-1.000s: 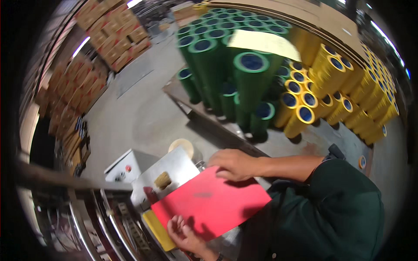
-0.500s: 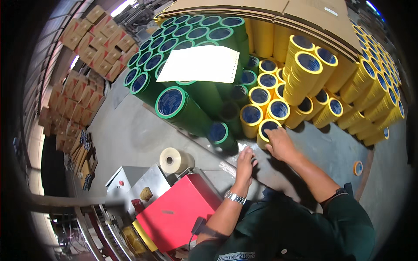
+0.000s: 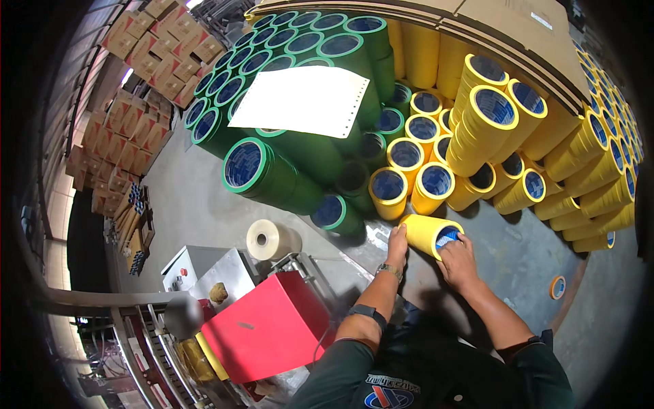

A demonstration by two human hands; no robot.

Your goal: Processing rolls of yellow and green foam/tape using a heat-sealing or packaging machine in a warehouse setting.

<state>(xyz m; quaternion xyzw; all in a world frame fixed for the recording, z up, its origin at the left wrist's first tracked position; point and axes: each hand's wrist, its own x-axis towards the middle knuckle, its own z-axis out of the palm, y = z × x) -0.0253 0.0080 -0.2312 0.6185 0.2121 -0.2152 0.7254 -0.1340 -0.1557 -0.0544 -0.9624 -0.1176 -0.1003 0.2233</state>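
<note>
A short stack of yellow tape rolls (image 3: 424, 233) lies tipped on its side between my hands, with its blue-lined core turned toward the right. My left hand (image 3: 397, 247) grips the left end. My right hand (image 3: 458, 263) holds the right end, its fingers at the rim of the core opening; the fingertips are partly hidden. Just beyond stand other upright stacks of yellow tape rolls (image 3: 389, 193), apart from the one I hold. Dark green stacks of tape rolls (image 3: 293, 180) stand to their left.
A white paper sheet (image 3: 300, 99) lies on the green stacks. At lower left is a red machine cover (image 3: 266, 330), with a roll of clear film (image 3: 281, 240) behind it. One orange tape roll (image 3: 558, 287) lies on the floor at right. Cardboard boxes (image 3: 136, 123) are piled far left.
The yellow stack has been lifted from its upright place, tipped sideways and brought nearer to me. My left hand, free before, has closed on its left end.
</note>
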